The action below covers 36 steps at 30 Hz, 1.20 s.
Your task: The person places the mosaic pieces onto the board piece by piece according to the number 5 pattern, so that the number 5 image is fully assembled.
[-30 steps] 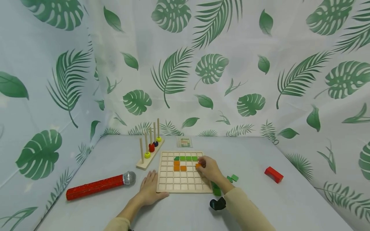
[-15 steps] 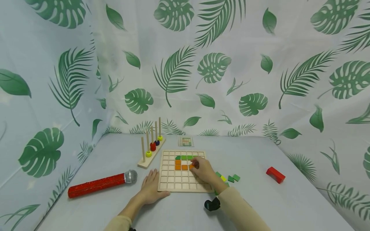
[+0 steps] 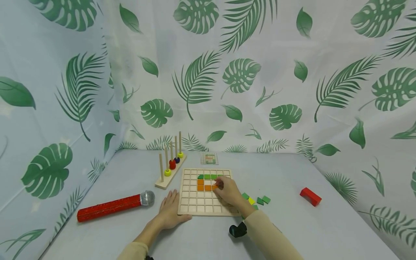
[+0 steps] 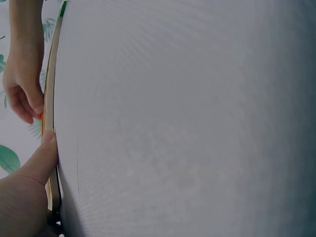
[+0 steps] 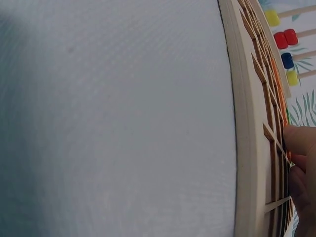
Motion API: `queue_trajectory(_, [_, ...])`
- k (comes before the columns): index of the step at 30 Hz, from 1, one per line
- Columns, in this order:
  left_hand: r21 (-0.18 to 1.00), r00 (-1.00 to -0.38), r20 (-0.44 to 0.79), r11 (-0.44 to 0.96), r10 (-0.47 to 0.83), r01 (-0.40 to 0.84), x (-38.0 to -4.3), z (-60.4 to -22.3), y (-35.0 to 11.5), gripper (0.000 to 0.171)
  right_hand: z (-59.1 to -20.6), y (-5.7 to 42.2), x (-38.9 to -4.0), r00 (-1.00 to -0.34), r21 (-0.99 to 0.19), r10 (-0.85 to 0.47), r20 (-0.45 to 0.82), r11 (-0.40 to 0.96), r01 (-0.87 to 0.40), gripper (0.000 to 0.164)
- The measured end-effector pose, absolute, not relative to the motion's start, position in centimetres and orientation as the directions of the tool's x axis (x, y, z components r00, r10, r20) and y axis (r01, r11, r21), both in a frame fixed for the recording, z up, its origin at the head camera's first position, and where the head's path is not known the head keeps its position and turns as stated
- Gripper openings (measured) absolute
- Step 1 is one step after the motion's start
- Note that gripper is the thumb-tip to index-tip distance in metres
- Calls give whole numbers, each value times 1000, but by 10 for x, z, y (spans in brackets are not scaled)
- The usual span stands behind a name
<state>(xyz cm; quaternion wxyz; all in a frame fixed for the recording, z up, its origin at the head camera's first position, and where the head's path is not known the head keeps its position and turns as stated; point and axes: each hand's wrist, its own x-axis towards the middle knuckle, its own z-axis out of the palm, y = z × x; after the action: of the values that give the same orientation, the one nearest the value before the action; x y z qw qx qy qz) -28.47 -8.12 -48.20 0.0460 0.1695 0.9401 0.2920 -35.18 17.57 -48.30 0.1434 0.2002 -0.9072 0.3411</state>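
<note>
A wooden grid board [image 3: 191, 208] lies on the table, with a row of green tiles [image 3: 207, 177] and several square orange tiles [image 3: 200, 185] set in its cells. My right hand [image 3: 229, 191] is over the board, thumb and fingers pinching an orange tile [image 3: 214, 187] at the right end of the lower orange row; the fingers partly hide it. My left hand [image 3: 169, 213] lies flat on the table at the board's left edge. In the left wrist view, the left thumb [image 4: 40, 160] touches the board's side.
Loose green tiles [image 3: 266, 199] and a yellow tile [image 3: 251, 201] lie right of the board. Behind it are a pattern card [image 3: 209, 158] and a peg stand [image 3: 161, 183] with beads. A red toy microphone [image 3: 110, 207] lies left, a red block [image 3: 310, 196] right.
My right hand has moved left across the board with the orange tile, which now sits beside the other orange ones. The left hand has stayed in place. The view has shifted slightly.
</note>
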Motion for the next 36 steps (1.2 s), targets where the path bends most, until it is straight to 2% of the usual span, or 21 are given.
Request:
queue_trajectory(8, [571, -940, 10, 770, 341, 285, -283, -480, -81, 102, -478, 184, -351, -890, -580, -271, 366, 682, -446, 31])
queue_trajectory(13, [578, -940, 14, 764, 342, 287, -283, -480, -82, 101, -473, 199, -349, -893, -567, -237, 384, 702, -430, 29])
queue_trajectory(24, [575, -937, 6, 766, 349, 288, -284, -483, -81, 102, -474, 240, -343, -932, -582, -113, 343, 754, -306, 26])
queue_trajectory(36, [583, -940, 12, 761, 341, 283, -282, -480, -80, 101, -472, 273, -322, -941, -576, -130, 314, 762, -297, 22])
